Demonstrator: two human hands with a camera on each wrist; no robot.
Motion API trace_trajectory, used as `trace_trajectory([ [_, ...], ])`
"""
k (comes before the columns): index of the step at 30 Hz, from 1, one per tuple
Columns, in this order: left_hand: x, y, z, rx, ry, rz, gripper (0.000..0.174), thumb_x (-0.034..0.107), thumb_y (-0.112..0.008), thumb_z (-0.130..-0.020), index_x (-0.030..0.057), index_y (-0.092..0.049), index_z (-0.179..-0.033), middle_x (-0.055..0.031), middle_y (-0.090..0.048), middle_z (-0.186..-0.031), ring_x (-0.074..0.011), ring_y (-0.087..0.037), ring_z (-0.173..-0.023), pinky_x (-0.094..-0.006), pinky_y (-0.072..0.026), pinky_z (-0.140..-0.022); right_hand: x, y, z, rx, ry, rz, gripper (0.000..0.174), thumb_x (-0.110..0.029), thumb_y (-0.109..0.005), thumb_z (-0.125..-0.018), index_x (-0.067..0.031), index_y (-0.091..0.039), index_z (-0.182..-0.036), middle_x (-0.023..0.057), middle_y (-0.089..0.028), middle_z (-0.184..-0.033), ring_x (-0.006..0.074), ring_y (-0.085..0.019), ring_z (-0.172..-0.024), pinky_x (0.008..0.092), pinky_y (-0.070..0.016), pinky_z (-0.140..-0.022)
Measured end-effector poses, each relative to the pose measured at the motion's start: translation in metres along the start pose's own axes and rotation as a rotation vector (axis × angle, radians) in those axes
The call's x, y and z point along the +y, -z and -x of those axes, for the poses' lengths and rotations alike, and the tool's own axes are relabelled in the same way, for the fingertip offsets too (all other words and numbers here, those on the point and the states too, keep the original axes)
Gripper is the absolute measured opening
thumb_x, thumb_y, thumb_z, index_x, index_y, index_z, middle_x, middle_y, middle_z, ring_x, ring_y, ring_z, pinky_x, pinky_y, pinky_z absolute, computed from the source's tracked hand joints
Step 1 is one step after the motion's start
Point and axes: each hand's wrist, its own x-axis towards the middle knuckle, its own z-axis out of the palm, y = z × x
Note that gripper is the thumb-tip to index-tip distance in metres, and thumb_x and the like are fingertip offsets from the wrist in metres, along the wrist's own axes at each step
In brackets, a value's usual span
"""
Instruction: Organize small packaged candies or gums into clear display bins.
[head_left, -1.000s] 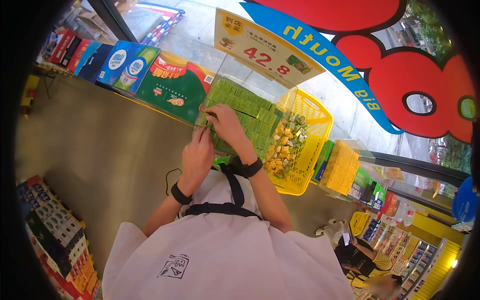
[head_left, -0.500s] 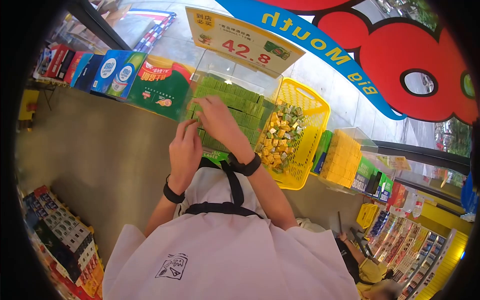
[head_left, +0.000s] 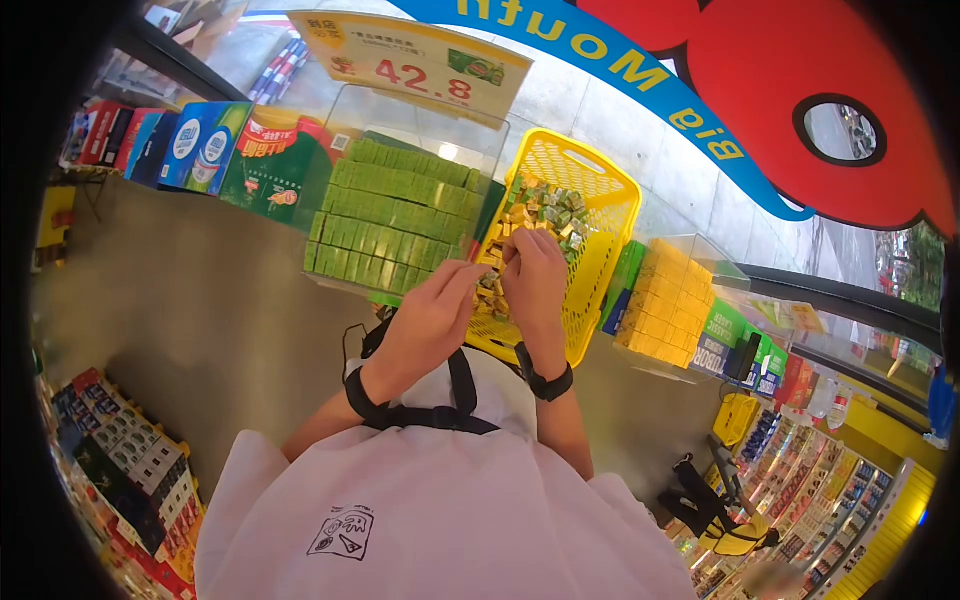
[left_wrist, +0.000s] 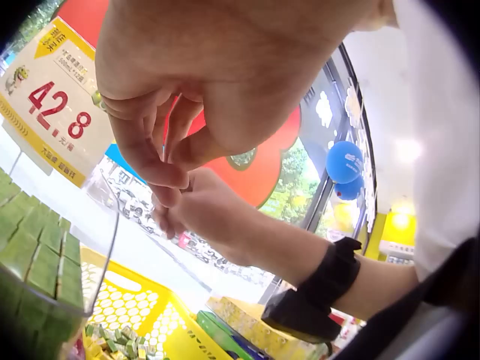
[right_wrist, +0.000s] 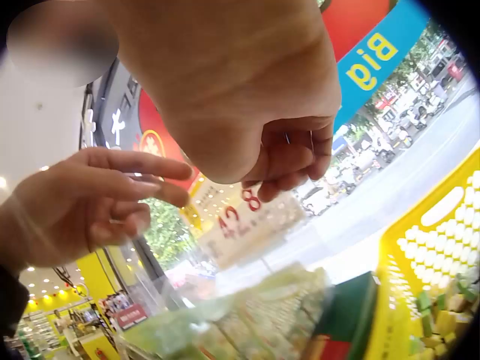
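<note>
In the head view, my left hand (head_left: 432, 322) and right hand (head_left: 536, 285) are close together over the near-left part of the yellow basket (head_left: 622, 215), above small yellow and green blocks (head_left: 545, 205). My left hand (right_wrist: 90, 199) has loosely bent fingers, with nothing visible between them in the right wrist view. The fingers of my right hand (right_wrist: 255, 97) are bent down, and whatever lies inside them is hidden. To the left stands a clear box with rows of green blocks (head_left: 390, 215), which neither hand touches.
A price sign (head_left: 410, 70) stands behind the clear box. Drink cartons (head_left: 265, 165) line the left side. Right of the basket is another clear box with yellow blocks (head_left: 668, 300). A person in yellow and black (head_left: 725, 520) is at lower right; shelves (head_left: 810, 480) stand beyond.
Both hands have moved right, from the green blocks in the clear box to above the yellow basket. The view has shifted, so the box and basket appear farther left.
</note>
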Motion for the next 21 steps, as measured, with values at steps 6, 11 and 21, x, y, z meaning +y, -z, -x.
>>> trace_trajectory([
  [6,-0.008,-0.061,-0.010,-0.211,0.044,0.103,0.036,-0.010,-0.056,-0.095,0.0002,-0.063,-0.129,-0.0194,-0.063,-0.119,-0.0446,-0.067,-0.105,-0.0498,-0.0559,-0.089,0.125,-0.022,0.076,-0.233,-0.162,0.233,0.010,0.002,-0.069,-0.084,-0.0063,-0.064,-0.085,0.0133,-0.067,-0.082,0.0363,-0.066,-0.086,0.0488,-0.0529,-0.074],
  [11,-0.045,-0.118,-0.014,-0.274,0.043,0.064,0.042,-0.015,-0.054,-0.089,0.0008,-0.063,-0.126,-0.0207,-0.063,-0.118,-0.0449,-0.066,-0.106,-0.0498,-0.0550,-0.090,0.178,-0.033,0.122,-0.339,-0.229,0.222,0.013,0.001,-0.068,-0.087,-0.0068,-0.070,-0.097,0.0149,-0.071,-0.092,0.0375,-0.069,-0.094,0.0495,-0.0561,-0.078],
  [21,-0.147,-0.184,0.015,-0.419,0.133,-0.095,0.042,-0.015,-0.053,-0.085,-0.0002,-0.061,-0.124,-0.0235,-0.059,-0.125,-0.0481,-0.058,-0.122,-0.0520,-0.0512,-0.102,0.208,-0.060,0.161,-0.652,-0.339,0.274,0.021,-0.009,-0.071,-0.090,-0.0041,-0.071,-0.111,0.0219,-0.069,-0.110,0.0406,-0.070,-0.103,0.0540,-0.0599,-0.083],
])
